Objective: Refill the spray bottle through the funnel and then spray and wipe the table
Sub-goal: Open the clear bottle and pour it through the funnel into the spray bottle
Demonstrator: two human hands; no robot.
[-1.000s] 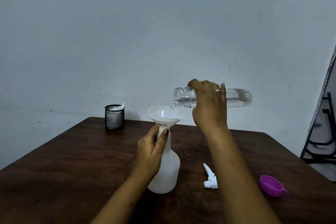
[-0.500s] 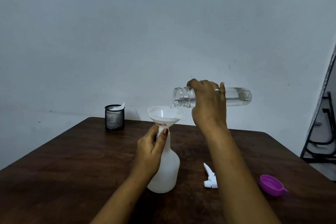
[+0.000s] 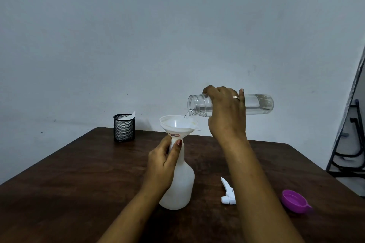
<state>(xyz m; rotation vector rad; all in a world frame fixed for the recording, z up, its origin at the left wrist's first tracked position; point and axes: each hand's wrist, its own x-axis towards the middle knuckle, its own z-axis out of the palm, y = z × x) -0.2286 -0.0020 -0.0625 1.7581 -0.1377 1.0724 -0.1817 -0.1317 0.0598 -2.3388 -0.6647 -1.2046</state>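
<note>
We see a table (image 3: 79, 183) of dark brown wood, with visible grain and a weak sheen. The spray bottle (image 3: 181, 187) looks like milky white plastic, half translucent and matt. The funnel (image 3: 173, 124) is also white plastic, smooth, with a small red-printed sticker. The clear bottle (image 3: 256, 104) is transparent and glossy, probably plastic, with moulded threads at its neck. The spray head (image 3: 227, 193) is opaque white plastic. The purple cap (image 3: 294, 201) is smooth plastic with a light shine. The mesh cup (image 3: 124, 129) seems to be black metal mesh. The white piece inside it may be cloth or paper; we cannot tell. The wall (image 3: 177, 35) is painted, matt and a little scuffed.
</note>
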